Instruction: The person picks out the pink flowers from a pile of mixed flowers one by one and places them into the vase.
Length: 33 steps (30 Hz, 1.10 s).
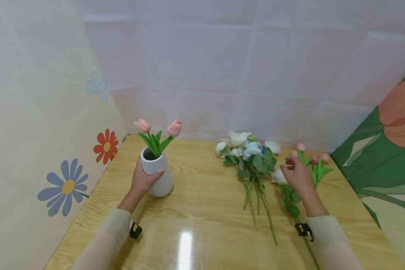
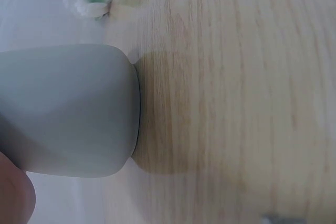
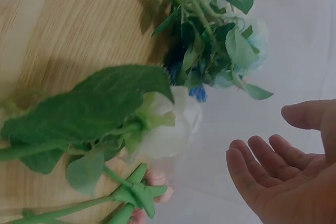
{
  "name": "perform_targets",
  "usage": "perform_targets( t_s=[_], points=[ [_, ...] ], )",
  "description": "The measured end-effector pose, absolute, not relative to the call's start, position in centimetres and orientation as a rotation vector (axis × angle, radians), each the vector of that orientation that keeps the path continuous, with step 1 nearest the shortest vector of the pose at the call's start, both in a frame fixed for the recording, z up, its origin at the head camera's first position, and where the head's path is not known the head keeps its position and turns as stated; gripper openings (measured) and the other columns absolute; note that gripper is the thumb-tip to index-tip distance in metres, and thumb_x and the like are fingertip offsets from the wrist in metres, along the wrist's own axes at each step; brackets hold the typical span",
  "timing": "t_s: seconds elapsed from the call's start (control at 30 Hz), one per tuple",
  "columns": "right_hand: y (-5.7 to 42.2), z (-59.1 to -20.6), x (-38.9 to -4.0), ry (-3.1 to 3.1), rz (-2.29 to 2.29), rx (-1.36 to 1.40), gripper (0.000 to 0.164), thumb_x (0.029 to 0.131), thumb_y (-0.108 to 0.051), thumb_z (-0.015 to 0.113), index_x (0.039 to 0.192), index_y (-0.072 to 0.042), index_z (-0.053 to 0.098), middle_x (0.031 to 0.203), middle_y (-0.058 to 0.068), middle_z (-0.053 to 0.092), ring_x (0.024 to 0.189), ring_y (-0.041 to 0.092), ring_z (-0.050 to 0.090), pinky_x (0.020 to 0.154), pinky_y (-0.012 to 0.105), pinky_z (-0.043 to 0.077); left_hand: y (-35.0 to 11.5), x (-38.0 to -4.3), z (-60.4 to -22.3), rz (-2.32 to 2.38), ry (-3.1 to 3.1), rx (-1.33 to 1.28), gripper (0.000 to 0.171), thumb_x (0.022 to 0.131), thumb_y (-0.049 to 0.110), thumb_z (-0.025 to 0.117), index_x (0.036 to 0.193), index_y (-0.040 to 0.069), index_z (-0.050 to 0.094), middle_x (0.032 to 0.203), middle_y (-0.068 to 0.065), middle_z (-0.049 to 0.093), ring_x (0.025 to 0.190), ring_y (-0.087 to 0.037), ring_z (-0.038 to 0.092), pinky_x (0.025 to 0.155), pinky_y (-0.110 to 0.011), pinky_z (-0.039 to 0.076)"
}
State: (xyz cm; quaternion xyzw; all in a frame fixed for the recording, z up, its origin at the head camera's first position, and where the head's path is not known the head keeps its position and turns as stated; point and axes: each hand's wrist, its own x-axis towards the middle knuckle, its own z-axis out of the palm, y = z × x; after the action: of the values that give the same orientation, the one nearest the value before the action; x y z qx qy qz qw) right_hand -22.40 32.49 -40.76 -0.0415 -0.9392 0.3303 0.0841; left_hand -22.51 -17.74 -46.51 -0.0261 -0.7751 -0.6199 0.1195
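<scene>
A white vase stands upright at the left of the table, with two pink tulips and their green leaves in its mouth. My left hand grips the vase's side, thumb across its front; the left wrist view shows the vase's base on the wood. Over the flowers at the right hovers my right hand, fingers loosely bent with nothing between them. Below it lie a white rose with dark leaves and several pink tulips. The right wrist view shows this hand apart from the blooms.
A bunch of white and blue flowers lies right of centre, stems toward the near edge. The wooden table meets a pale cloth wall at the back. Printed panels with painted flowers flank both sides.
</scene>
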Motion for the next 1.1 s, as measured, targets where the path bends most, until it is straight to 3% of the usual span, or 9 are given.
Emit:
perform_targets(
  t_s=[0.33, 0.67, 0.83, 1.1],
  points=[
    [34.9, -41.3, -23.0, -2.823, 0.926, -0.171, 0.055, 0.103, -0.031, 0.051, 0.141, 0.008, 0.048, 0.135, 0.032, 0.055, 0.120, 0.050, 0.056, 0.092, 0.057, 0.046, -17.7, -22.3, -46.1, -1.848, -2.248, -0.076, 0.088, 0.082, 0.012, 0.080, 0.152, 0.002, 0.028, 0.136, -0.023, 0.050, 0.121, -0.038, 0.051, 0.105, -0.055, 0.042],
    [37.4, -42.0, -23.8, -2.908, 0.850, -0.273, 0.061, 0.103, -0.038, 0.046, 0.142, 0.009, 0.047, 0.139, 0.035, 0.050, 0.120, 0.055, 0.049, 0.093, 0.061, 0.042, -17.6, -22.4, -46.3, -1.834, -2.264, -0.075, 0.089, 0.082, 0.013, 0.080, 0.153, 0.003, 0.026, 0.139, -0.022, 0.048, 0.123, -0.039, 0.049, 0.106, -0.060, 0.041],
    [37.8, -42.3, -23.8, -2.919, 0.887, -0.338, 0.063, 0.102, -0.035, 0.046, 0.143, 0.014, 0.042, 0.138, 0.035, 0.051, 0.120, 0.054, 0.050, 0.093, 0.059, 0.044, -17.6, -22.5, -46.3, -1.822, -2.268, -0.076, 0.088, 0.082, 0.013, 0.079, 0.152, 0.002, 0.026, 0.138, -0.023, 0.049, 0.122, -0.039, 0.050, 0.105, -0.059, 0.042],
    [38.8, -43.2, -24.5, -2.925, 0.853, -0.380, 0.059, 0.098, -0.029, 0.050, 0.136, 0.016, 0.046, 0.132, 0.038, 0.054, 0.116, 0.056, 0.050, 0.094, 0.060, 0.042, -17.6, -22.2, -45.8, -1.856, -2.277, -0.060, 0.090, 0.083, 0.011, 0.078, 0.153, 0.002, 0.024, 0.140, -0.023, 0.048, 0.124, -0.038, 0.050, 0.106, -0.055, 0.041]
  ],
)
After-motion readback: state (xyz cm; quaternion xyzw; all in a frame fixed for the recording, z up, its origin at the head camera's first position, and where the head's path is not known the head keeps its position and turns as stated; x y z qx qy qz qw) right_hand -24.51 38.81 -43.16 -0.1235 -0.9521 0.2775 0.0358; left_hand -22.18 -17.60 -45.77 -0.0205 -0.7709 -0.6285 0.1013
